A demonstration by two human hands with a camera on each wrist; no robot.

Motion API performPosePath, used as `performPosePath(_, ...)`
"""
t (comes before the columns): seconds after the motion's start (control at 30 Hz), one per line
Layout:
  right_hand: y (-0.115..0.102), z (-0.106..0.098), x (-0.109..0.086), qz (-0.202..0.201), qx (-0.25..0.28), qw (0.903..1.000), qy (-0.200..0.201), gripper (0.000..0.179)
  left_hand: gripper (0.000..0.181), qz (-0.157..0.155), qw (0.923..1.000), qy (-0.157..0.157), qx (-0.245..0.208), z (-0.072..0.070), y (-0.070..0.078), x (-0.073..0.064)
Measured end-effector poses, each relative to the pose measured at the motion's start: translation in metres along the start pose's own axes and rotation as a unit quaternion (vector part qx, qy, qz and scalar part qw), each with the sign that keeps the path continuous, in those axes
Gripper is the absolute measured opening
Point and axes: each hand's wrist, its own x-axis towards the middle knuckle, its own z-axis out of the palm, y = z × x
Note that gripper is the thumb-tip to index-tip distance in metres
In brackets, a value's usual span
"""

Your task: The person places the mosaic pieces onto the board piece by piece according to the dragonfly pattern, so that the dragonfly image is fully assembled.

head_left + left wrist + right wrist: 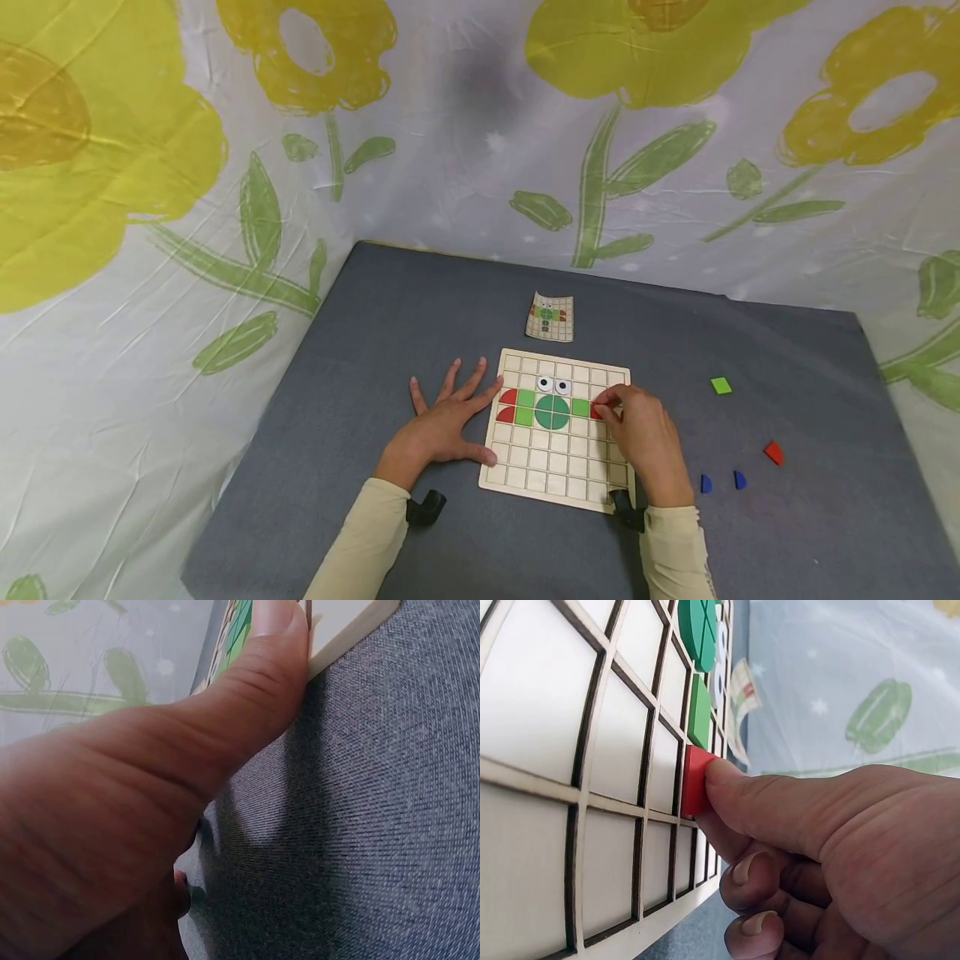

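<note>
A wooden grid board (pixel 557 475) lies on the table, bearing red, light green and dark green pieces plus two eye pieces (pixel 553 385). My right hand (pixel 643 433) pinches a red piece (pixel 697 780) between thumb and index finger at the board's right side. In the right wrist view it sits at a grid cell beside a light green square (pixel 699 712). My left hand (pixel 444 425) is spread at the board's left edge. Its thumb (pixel 259 682) rests on the board's edge, and the other fingers are stretched out.
Behind the board lies a printed pattern card (pixel 550 318) with one corner curled up. To the right are a light green square (pixel 721 386), a red quarter piece (pixel 774 452) and two blue half-round pieces (pixel 740 480). A flowered cloth hangs behind the grey table (pixel 420 308).
</note>
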Motion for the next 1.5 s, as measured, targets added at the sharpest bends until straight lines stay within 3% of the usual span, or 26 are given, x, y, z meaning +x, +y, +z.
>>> performPosePath(0.67, 0.002, 0.006, 0.000, -0.023, -0.008, 0.9996, 0.013, 0.007, 0.124, 0.001, 1.0000, 0.003, -0.004, 0.001, -0.001, 0.000)
performPosePath(0.97, 0.005, 0.002, -0.001, -0.009, -0.010, 0.9999, 0.010, 0.011, 0.124, 0.000, 1.0000, 0.000, 0.001, 0.001, -0.001, 0.001)
performPosePath(1.5, 0.035, -0.025, -0.001, 0.017, -0.009, 0.9969, 0.076, 0.021, 0.124, 0.000, 1.0000, 0.001, 0.004, 0.000, 0.000, 0.000)
